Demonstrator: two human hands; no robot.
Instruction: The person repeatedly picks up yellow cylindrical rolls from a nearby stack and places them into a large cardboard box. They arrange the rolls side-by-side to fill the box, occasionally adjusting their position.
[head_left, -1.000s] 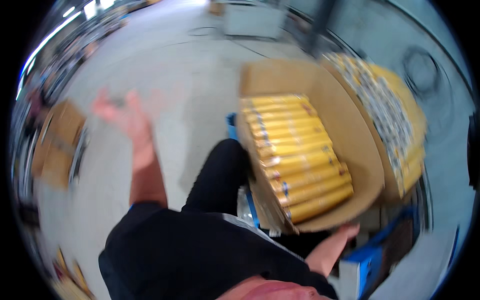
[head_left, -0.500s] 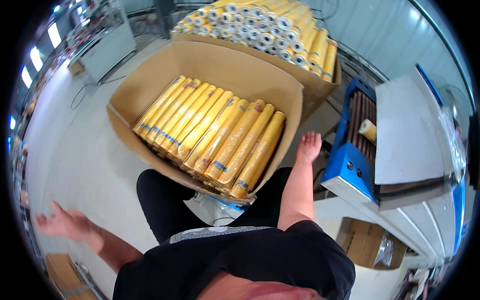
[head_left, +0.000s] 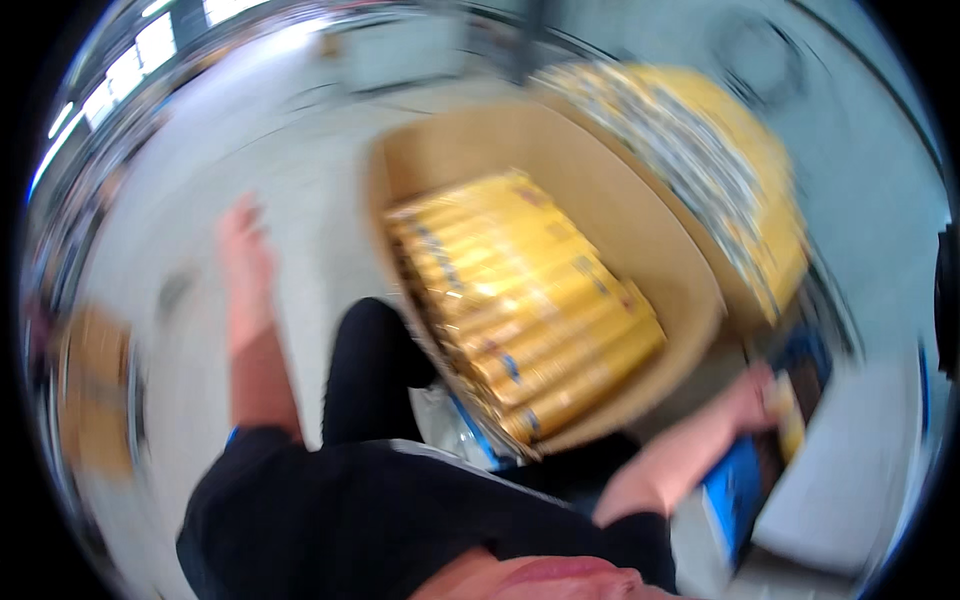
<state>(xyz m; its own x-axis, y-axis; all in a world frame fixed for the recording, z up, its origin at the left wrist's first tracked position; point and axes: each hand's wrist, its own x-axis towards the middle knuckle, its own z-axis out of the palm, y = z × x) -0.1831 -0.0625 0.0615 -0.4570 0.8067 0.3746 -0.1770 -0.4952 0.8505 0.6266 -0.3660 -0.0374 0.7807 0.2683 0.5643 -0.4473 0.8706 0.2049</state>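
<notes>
My left hand [head_left: 246, 248] is stretched out over the floor to the left of the carton, blurred, with its fingers extended and nothing in it. On the right, my right hand [head_left: 750, 399] is at the end of a yellow wrapped roll [head_left: 790, 425] lying on the blue-framed roller machine. Motion blur hides how its fingers lie, so I cannot tell whether they grip the roll. Between my arms stands a large open cardboard carton [head_left: 450, 135], in which yellow plastic-wrapped rolls [head_left: 530, 300] lie side by side.
Behind the carton, to the right, is a big stack of yellow rolls [head_left: 700, 150] with pale ends. A light grey cover panel [head_left: 845, 470] rises beside the machine [head_left: 735, 490]. A brown box [head_left: 97, 390] stands at far left, and a pale cabinet [head_left: 400, 50] at the back.
My view has swung, so the carton appears farther right and turned. My right hand has moved from beside the carton to the roll on the machine. My left arm now points forward.
</notes>
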